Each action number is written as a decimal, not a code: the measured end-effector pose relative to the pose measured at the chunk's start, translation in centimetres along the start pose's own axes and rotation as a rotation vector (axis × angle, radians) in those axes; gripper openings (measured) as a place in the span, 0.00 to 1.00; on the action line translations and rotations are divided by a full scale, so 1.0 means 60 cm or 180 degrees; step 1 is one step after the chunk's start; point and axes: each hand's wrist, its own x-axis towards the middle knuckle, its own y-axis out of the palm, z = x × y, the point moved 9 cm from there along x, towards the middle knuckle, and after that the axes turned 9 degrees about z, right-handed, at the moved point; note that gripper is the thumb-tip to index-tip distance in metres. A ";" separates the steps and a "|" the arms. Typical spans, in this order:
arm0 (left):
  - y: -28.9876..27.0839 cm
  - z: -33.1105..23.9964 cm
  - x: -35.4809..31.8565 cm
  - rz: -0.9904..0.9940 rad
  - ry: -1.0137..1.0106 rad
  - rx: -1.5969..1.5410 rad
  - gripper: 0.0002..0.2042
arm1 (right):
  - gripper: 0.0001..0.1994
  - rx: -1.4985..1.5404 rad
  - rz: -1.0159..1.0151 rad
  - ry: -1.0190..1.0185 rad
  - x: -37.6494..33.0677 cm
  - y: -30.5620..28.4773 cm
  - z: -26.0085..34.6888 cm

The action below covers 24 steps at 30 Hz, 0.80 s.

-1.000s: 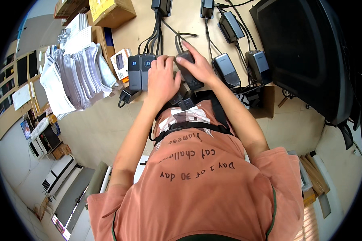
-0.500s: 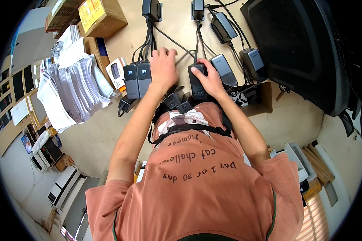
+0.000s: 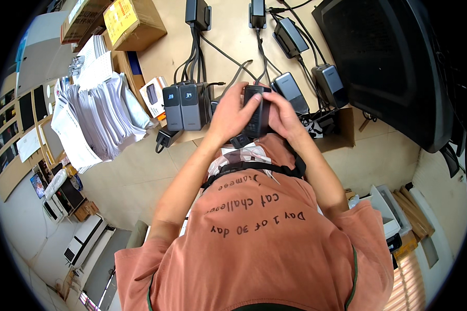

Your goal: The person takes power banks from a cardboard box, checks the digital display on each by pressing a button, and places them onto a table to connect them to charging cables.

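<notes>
A dark power bank [image 3: 257, 116] stands near the desk's front edge, gripped from both sides. My left hand [image 3: 230, 115] is closed on its left side with the thumb across its face. My right hand [image 3: 283, 115] is wrapped round its right side, thumb near the top end. A cable [image 3: 261, 62] runs up from its top toward a black charger [image 3: 257, 13]. Left of my left hand, two grey power banks [image 3: 182, 108] with lit displays stand side by side, cables at their tops. A loose cable end [image 3: 248, 62] lies just above my left hand.
Another charger [image 3: 197, 14] stands at the back with several cables. To the right are a grey-blue power bank [image 3: 289, 92], another one [image 3: 331, 83] and a large black monitor [image 3: 384, 67]. A paper stack [image 3: 101, 114] and cardboard box [image 3: 137, 26] are at left. An open carton [image 3: 342, 129] sits below the monitor.
My left hand has moved from beside the two lit power banks, right and down, onto the dark power bank. My right hand keeps its hold, its fingers shifted.
</notes>
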 end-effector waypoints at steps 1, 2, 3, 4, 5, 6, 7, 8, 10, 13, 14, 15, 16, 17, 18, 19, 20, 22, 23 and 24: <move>0.006 0.004 -0.003 -0.0193 0.0255 0.0323 0.30 | 0.23 0.0097 0.0018 0.0047 0.000 0.000 0.000; 0.013 0.009 -0.006 -0.0384 0.0510 0.0649 0.32 | 0.23 0.0194 0.0035 0.0094 0.001 0.001 -0.001; 0.025 0.016 0.000 -0.0169 0.0293 0.0471 0.34 | 0.24 -0.0307 -0.0239 0.0228 0.000 -0.020 -0.004; 0.035 0.042 0.008 -0.0166 0.0134 0.0196 0.34 | 0.26 -0.1226 -0.0374 0.0287 -0.004 -0.032 0.002; 0.042 0.062 0.020 -0.0090 0.0088 0.0185 0.33 | 0.27 -0.2214 -0.0554 0.0038 0.003 -0.036 0.020; 0.048 0.067 0.033 0.0018 0.0048 0.0162 0.32 | 0.28 -0.3196 -0.0770 -0.0226 0.007 -0.034 0.040; 0.051 0.078 0.041 0.0026 -0.0100 -0.0144 0.32 | 0.28 -0.3819 -0.0880 -0.0463 0.008 -0.027 0.053; 0.055 0.089 0.048 0.0036 -0.0248 -0.0448 0.32 | 0.29 -0.4441 -0.0991 -0.0706 0.008 -0.017 0.063; 0.060 0.097 0.053 0.0086 -0.0519 -0.1052 0.32 | 0.30 -0.5154 -0.1151 -0.0613 0.015 0.005 0.069; 0.081 0.113 0.062 0.0309 -0.0979 -0.2027 0.35 | 0.31 -0.5828 -0.1083 -0.0143 0.020 0.020 0.064; 0.082 0.114 0.070 0.0335 -0.1030 -0.2117 0.33 | 0.31 -0.5819 -0.1146 -0.0023 0.028 0.018 0.060; 0.082 0.113 0.078 0.0354 -0.1075 -0.2211 0.31 | 0.31 -0.5816 -0.1203 0.0092 0.034 0.013 0.060; 0.083 0.112 0.084 0.0373 -0.1120 -0.2305 0.30 | 0.31 -0.5830 -0.1197 0.0016 0.036 0.013 0.064; 0.081 0.108 0.093 0.0294 -0.1095 -0.2350 0.27 | 0.31 -0.5843 -0.1190 -0.0060 0.038 0.013 0.067; 0.077 0.095 0.096 0.0214 -0.1086 -0.2392 0.24 | 0.31 -0.5844 -0.1179 -0.0123 0.039 0.012 0.066; 0.072 0.089 0.101 0.0135 -0.1077 -0.2432 0.22 | 0.32 -0.5758 -0.1106 -0.0093 0.041 0.009 0.066; 0.071 0.102 0.111 0.0084 -0.1075 -0.2450 0.19 | 0.33 -0.5762 -0.0967 -0.0137 0.042 0.008 0.063; 0.068 0.144 0.141 -0.0031 -0.1063 -0.2502 0.14 | 0.33 -0.5782 -0.0675 -0.0226 0.043 0.010 0.059; 0.067 0.160 0.156 -0.0054 -0.1047 -0.2370 0.10 | 0.35 -0.5692 -0.0659 -0.0104 0.041 0.004 0.057; 0.067 0.160 0.166 -0.0027 -0.0986 -0.2248 0.10 | 0.35 -0.5645 -0.0759 -0.0132 0.036 0.003 0.060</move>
